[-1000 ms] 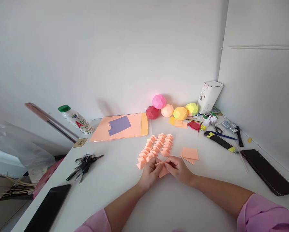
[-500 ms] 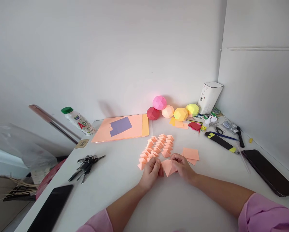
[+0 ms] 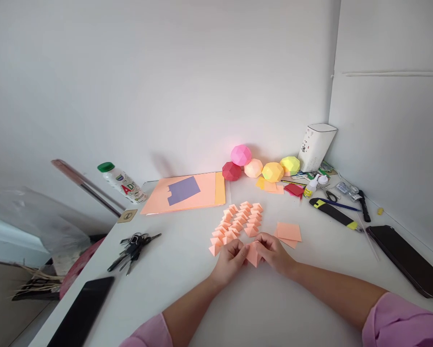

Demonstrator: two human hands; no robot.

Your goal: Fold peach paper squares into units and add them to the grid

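Observation:
Between my two hands is a folded peach paper piece (image 3: 253, 255), its pointed end toward me. My left hand (image 3: 231, 260) is closed on its left side, thumb on top. My right hand (image 3: 275, 254) pinches the right side with thumb and fingers. Part of the paper is hidden behind the fingers. Just beyond my hands stand rows of folded peach paper units (image 3: 236, 222), several of them, small and pointed. To the right lie flat peach paper squares (image 3: 289, 232), overlapping.
Faceted paper balls (image 3: 253, 168) sit against the wall. A utility knife (image 3: 334, 213), glue bottle (image 3: 311, 186) and black case (image 3: 406, 260) lie right. Keys (image 3: 133, 251), a dark phone-like slab (image 3: 82, 312), a leaning bottle (image 3: 123, 183) and peach sheets (image 3: 155, 205) are left.
My hands have come closer together, and the paper between them looks narrower, its sides brought inward. The whole view has shifted slightly.

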